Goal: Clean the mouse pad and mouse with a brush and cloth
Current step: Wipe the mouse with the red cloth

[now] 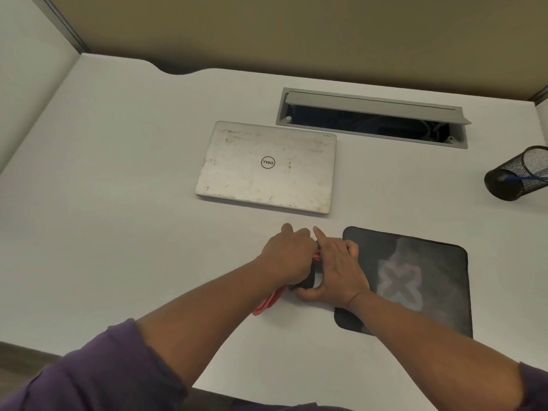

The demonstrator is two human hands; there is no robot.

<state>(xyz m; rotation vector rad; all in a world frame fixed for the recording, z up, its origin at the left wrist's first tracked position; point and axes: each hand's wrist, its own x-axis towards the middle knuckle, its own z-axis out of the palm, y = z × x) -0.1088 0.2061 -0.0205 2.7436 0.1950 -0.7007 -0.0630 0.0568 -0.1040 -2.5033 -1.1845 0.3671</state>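
Both hands meet at worktop [148,203] centre, just L of the pad [430,280].

L hand [286,256]: grip closed round a red cloth [268,302]. Fingers curled over it, knuckles up. Cloth mostly hidden in the fist; a red tail hangs out below the wrist onto the worktop, and a bit of red shows between the 2 hands.

R hand [338,269]: grip closed on the mouse [305,281], a small black thing. Thumb curls under/round its near side, fingers arch over the top, index finger pointing fwd. Only a dark sliver of mouse shows, between the 2 hands, below L palm and beside R thumb. Can't tell if it sits on the worktop or is lifted a little.

So the mouse is sandwiched: cloth hand touching it from the L, R hand cupping it from the R. It's off the pad, just beside its L edge. R hand's outer fingers overlap the pad's top-L corner; R forearm crosses its near-L corner.

Pad: dark, rounded corners, faint pale X-shaped print, flat on worktop.

Also there: closed silver laptop [267,167], scuffed lid, behind the hands. Cable tray [370,117] w/ lid propped open, further back. Black mesh cup [519,173] on its side at R edge, something blue inside. Purple sleeves pushed up both arms.
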